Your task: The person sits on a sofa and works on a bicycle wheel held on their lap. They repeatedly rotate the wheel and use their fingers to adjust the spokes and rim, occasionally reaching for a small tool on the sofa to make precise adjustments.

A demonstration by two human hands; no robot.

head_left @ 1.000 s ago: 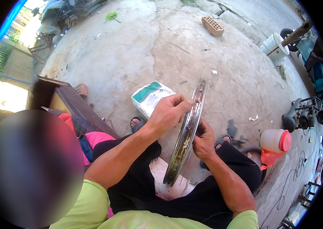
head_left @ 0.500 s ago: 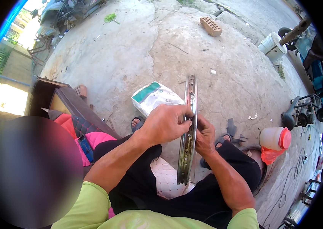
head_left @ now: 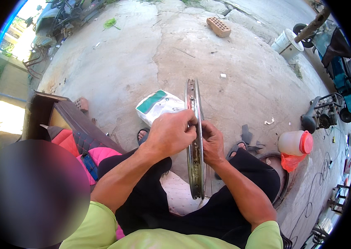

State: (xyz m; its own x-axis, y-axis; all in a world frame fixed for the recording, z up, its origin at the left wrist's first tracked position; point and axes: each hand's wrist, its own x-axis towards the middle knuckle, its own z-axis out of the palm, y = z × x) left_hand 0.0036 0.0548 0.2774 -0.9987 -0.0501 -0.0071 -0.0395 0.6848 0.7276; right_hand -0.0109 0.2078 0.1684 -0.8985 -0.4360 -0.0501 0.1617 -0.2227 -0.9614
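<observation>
A metal wheel rim [head_left: 196,174] stands upright in front of me, its holed outer channel facing me. My left hand [head_left: 170,133] is at the channel from the left, thumb and forefinger pinched together at a hole; whatever is between them is too small to make out. My right hand [head_left: 212,145] is closed at the rim's right side, its fingertips partly hidden behind the metal. A thin spoke-like line shows beside the lower right of the rim. Beyond my left hand lies a white sack [head_left: 158,103] with a green patch.
A dark wooden box [head_left: 75,120] and pink quilted cloth [head_left: 100,155] lie at left. At right are a plastic jar [head_left: 293,143] with a red lid, a tyre [head_left: 285,182] and a small engine [head_left: 322,114]. A holed brick [head_left: 218,27] and white bucket [head_left: 287,45] stand farther off.
The rim and both hands sit slightly farther left in view, and the rim looks more upright. The background has shifted left too. Both hands keep their places on the rim.
</observation>
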